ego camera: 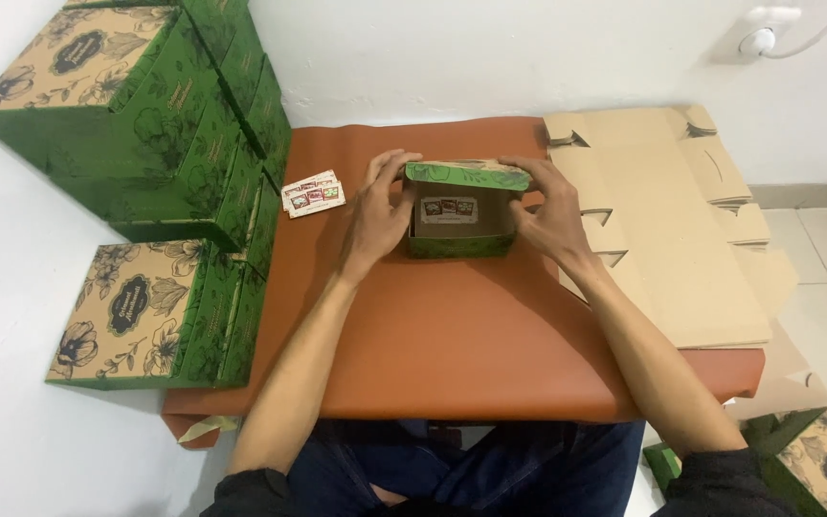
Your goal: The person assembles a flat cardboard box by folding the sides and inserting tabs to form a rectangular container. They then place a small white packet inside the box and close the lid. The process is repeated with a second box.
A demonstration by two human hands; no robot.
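A small green cardboard box [459, 245] with a brown inside stands on the orange-brown table mat [452, 335], its lid half lowered. A small printed card [448, 210] lies inside it. My left hand [378, 213] grips the box's left side, with fingers up on the lid's left corner. On the right side, my right hand [549, 213] holds the box and the lid's right end.
Several finished green and tan floral boxes [136, 105] are stacked at the left, one more [145, 311] lower down. A few small cards [313, 192] lie left of my hand. Flat unfolded cardboard blanks [667, 220] are piled at the right. Another box [820, 464] sits on the floor.
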